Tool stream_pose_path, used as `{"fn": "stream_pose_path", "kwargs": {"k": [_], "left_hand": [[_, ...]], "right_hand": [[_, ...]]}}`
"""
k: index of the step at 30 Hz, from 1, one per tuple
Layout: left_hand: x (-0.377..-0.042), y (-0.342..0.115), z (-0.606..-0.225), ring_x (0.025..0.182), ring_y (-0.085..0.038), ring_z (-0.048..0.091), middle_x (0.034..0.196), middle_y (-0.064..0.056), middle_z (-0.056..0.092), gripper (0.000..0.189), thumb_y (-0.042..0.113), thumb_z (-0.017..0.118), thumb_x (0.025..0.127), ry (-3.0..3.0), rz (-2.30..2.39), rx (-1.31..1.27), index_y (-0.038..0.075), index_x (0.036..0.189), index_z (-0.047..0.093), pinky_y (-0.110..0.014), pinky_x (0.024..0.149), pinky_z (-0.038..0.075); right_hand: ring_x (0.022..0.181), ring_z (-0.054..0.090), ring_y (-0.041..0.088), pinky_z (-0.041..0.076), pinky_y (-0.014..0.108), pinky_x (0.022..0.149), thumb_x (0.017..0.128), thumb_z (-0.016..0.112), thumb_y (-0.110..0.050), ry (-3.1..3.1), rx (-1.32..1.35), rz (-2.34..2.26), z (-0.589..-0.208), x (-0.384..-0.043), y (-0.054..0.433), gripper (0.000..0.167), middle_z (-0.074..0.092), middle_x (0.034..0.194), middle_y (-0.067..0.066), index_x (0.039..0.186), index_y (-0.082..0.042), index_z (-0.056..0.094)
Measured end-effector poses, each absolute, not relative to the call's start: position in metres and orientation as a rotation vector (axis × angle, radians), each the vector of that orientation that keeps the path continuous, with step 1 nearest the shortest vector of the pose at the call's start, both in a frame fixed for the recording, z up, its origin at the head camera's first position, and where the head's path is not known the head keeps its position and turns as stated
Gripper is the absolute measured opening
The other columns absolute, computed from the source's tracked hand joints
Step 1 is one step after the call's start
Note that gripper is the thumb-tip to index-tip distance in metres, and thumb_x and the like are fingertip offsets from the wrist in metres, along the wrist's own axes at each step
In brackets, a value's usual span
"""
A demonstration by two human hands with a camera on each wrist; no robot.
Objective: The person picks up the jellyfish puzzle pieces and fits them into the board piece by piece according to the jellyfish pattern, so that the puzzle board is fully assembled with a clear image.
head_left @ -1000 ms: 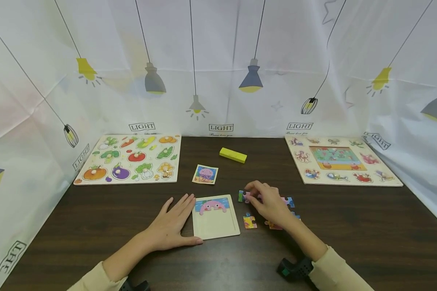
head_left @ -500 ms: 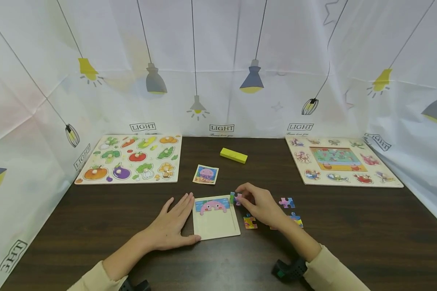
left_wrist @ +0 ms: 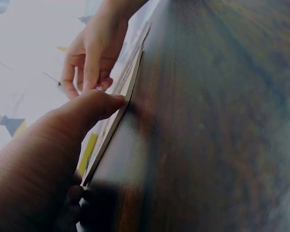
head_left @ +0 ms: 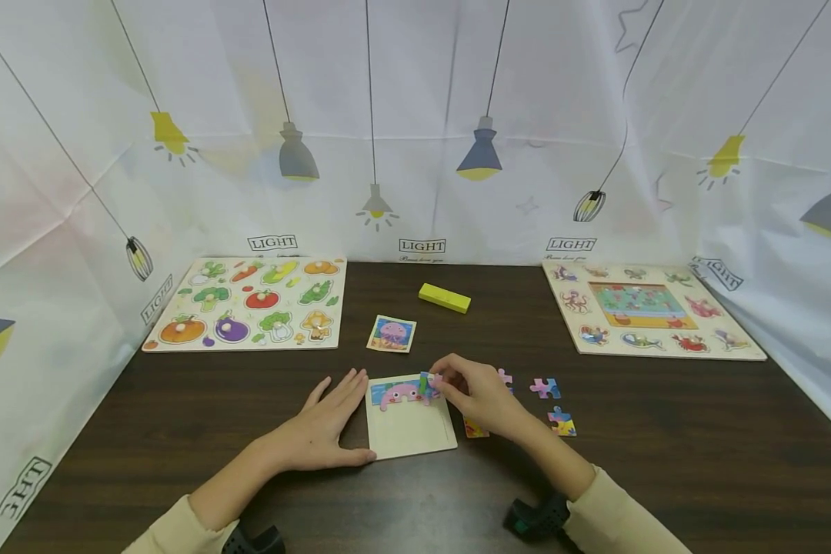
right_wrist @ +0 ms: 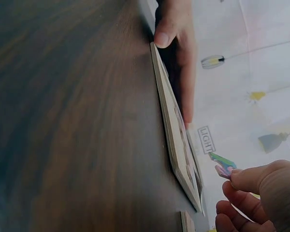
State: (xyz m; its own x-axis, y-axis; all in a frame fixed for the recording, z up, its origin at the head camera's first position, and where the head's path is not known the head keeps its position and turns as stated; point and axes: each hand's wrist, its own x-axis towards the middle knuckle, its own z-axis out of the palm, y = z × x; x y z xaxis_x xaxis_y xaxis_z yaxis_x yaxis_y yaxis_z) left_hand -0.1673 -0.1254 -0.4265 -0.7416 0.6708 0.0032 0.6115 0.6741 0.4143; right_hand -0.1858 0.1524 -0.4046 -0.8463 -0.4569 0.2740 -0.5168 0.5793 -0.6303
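A pale wooden puzzle tray (head_left: 410,435) lies on the dark table, its top row filled on the left with pink-and-blue pieces. My left hand (head_left: 318,431) rests along its left side with fingers spread and straight, the thumb at the near corner. Between thumb and fingertips, my right hand (head_left: 481,396) pinches a jigsaw piece (right_wrist: 223,165) in green, blue and pink. In the head view the piece overlaps the tray's top right corner; the right wrist view shows it tilted and raised off the tray. Right of the tray lie loose jigsaw pieces (head_left: 545,388), some partly hidden behind the right hand.
A small picture card (head_left: 392,334) with a pink octopus lies behind the tray, and a yellow block (head_left: 445,298) farther back. At the back left is a vegetable puzzle board (head_left: 288,302); a sea-animal board (head_left: 641,304) lies at the back right. A printed white curtain (head_left: 415,154) stands behind.
The right hand has moved left from the loose pieces to the tray's top right corner, carrying the pinched jigsaw piece. The left hand has stayed at the tray's left side.
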Motion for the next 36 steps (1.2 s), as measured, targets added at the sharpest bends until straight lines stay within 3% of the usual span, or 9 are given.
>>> {"fn": "stream_pose_path", "kwargs": {"k": [9, 17, 36], "left_hand": [[-0.167, -0.126, -0.428, 0.139, -0.021, 0.001, 0.153, -0.010, 0.007, 0.104, 0.068, 0.050, 0.078, 2.743, 0.585, 1.021, 0.002, 0.146, 0.010, -0.050, 0.106, 0.000], [-0.168, -0.125, -0.429, 0.139, -0.023, 0.001, 0.152, -0.011, 0.007, 0.111, 0.074, 0.050, 0.073, 2.751, 0.583, 1.024, 0.001, 0.146, 0.009, -0.050, 0.107, 0.001], [-0.168, -0.126, -0.431, 0.139, -0.022, 0.001, 0.152, -0.011, 0.008, 0.111, 0.073, 0.052, 0.073, 2.768, 0.594, 1.048, 0.001, 0.146, 0.010, -0.050, 0.107, 0.002]], "right_hand": [[0.060, 0.046, 0.008, 0.042, 0.021, 0.052, 0.087, 0.063, -0.013, -2.737, 0.866, 1.152, -0.408, -0.186, 0.136, 0.013, 0.053, 0.071, -0.008, 0.100, -0.013, 0.061], [0.066, 0.048, 0.007, 0.044, 0.022, 0.059, 0.085, 0.065, -0.009, -2.724, 0.959, 1.113, -0.411, -0.187, 0.123, 0.015, 0.054, 0.074, -0.009, 0.099, -0.013, 0.061], [0.069, 0.047, 0.009, 0.039, 0.022, 0.062, 0.086, 0.065, -0.015, -2.686, 1.077, 1.063, -0.417, -0.187, 0.101, 0.010, 0.057, 0.074, -0.009, 0.095, -0.012, 0.065]]}}
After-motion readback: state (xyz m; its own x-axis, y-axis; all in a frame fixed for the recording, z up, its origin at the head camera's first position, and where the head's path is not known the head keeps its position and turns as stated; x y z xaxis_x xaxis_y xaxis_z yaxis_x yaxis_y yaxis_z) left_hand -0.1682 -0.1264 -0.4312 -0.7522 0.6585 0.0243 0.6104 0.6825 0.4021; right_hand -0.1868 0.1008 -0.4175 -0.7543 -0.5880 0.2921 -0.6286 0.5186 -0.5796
